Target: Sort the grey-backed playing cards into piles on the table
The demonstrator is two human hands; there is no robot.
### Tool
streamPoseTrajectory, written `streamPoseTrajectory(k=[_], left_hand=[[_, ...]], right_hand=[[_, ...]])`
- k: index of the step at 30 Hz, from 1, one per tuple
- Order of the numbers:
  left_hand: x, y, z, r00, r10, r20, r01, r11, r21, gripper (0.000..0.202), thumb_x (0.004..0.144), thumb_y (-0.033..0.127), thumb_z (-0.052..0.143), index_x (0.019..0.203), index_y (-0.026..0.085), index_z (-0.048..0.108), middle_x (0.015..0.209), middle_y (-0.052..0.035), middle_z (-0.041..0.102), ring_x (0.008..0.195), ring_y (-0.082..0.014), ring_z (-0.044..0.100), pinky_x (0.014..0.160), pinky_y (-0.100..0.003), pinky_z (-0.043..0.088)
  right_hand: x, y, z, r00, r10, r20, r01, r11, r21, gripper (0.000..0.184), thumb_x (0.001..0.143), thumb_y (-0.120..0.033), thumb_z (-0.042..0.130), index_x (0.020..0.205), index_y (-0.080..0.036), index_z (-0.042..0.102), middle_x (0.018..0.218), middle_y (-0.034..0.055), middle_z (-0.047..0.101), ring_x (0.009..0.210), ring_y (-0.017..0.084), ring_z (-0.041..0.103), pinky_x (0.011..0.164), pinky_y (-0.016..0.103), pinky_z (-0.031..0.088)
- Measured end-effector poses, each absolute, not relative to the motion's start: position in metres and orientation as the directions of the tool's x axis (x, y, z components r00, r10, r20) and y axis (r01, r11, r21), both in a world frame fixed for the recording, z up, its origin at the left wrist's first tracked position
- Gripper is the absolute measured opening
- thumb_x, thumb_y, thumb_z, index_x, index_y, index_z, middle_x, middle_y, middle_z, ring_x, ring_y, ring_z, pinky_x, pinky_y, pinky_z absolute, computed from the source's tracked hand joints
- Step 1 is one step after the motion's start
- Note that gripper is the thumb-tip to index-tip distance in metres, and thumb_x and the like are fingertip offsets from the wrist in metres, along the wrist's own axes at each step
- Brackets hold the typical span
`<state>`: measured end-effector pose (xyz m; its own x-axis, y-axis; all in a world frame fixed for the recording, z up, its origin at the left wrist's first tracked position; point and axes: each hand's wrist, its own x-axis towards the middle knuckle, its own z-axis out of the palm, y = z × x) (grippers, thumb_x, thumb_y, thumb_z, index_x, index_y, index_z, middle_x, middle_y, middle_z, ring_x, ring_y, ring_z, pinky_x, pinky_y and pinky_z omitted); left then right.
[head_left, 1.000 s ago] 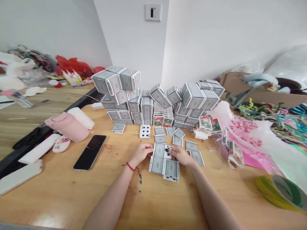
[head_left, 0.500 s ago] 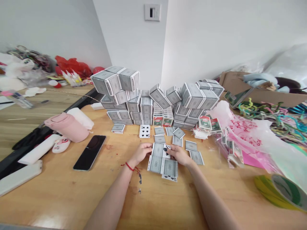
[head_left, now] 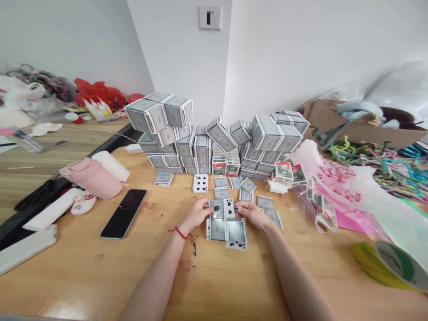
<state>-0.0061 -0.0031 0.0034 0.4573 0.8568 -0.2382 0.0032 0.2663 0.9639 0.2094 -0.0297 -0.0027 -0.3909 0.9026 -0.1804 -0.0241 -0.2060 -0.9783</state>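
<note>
My left hand pinches the left side of a joined group of playing cards, its thumb on a patterned grey back. On the other side my right hand grips the edge of a seven of spades, which shows its face at the group's upper right. Another grey-backed card sits below it, with a face-up edge of spades sticking out underneath. A face-up six of spades lies beyond my left hand. Several folded cards are scattered past both hands.
Blocks made of cards are stacked along the back, with card boxes between them. A black phone and a pink pouch lie left. Plastic bags and yellow-green tape are on the right.
My left thumb has come over the top of the cards, and my right hand has shifted to the seven's right edge. The card group lies slightly flatter and more level.
</note>
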Motion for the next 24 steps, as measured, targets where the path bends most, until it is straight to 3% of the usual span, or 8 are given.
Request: streamPoseTrajectory(k=[7,12,18,24], left_hand=[[0.002,-0.008,0.006,0.477,0.856,-0.200,-0.022,0.240,0.971,0.033,0.058,0.037,0.070,0.075,0.011,0.057,0.071,-0.0051,0.064,0.066,-0.0157,0.058,0.060,-0.025,0.043],[0.003,-0.008,0.006,0.464,0.866,-0.186,-0.028,0.224,0.974,0.031,0.058,0.037,0.069,0.068,0.012,0.055,0.068,-0.0045,0.064,0.066,-0.0159,0.058,0.057,-0.024,0.041],[0.003,-0.007,0.000,0.449,0.874,-0.189,0.048,0.187,0.981,0.026,0.061,0.033,0.066,0.072,0.013,0.055,0.068,-0.0027,0.062,0.064,-0.0153,0.056,0.058,-0.024,0.041],[0.005,-0.008,-0.007,0.431,0.892,-0.135,0.138,0.083,0.987,0.019,0.069,0.032,0.056,0.069,0.013,0.055,0.068,-0.0008,0.058,0.064,-0.0135,0.051,0.060,-0.023,0.038]], right_hand=[[0.193,-0.023,-0.001,-0.425,0.887,-0.182,-0.044,-0.221,-0.974,0.034,0.061,-0.046,0.066,0.070,-0.016,0.051,0.056,-0.0024,0.058,0.046,0.008,0.050,0.047,0.021,0.037],[0.185,-0.019,0.001,-0.432,0.879,-0.202,0.049,-0.201,-0.978,0.034,0.062,-0.045,0.065,0.072,-0.016,0.053,0.053,-0.0036,0.056,0.043,0.008,0.048,0.044,0.020,0.036],[0.178,-0.022,0.003,-0.394,0.890,-0.230,0.169,-0.176,-0.970,0.030,0.063,-0.044,0.064,0.067,-0.016,0.053,0.044,-0.0054,0.052,0.036,0.007,0.042,0.035,0.018,0.028],[0.172,-0.027,0.004,-0.360,0.914,-0.185,0.213,-0.113,-0.971,0.028,0.066,-0.043,0.062,0.072,-0.016,0.056,0.045,-0.0062,0.048,0.037,0.007,0.040,0.038,0.019,0.030]])
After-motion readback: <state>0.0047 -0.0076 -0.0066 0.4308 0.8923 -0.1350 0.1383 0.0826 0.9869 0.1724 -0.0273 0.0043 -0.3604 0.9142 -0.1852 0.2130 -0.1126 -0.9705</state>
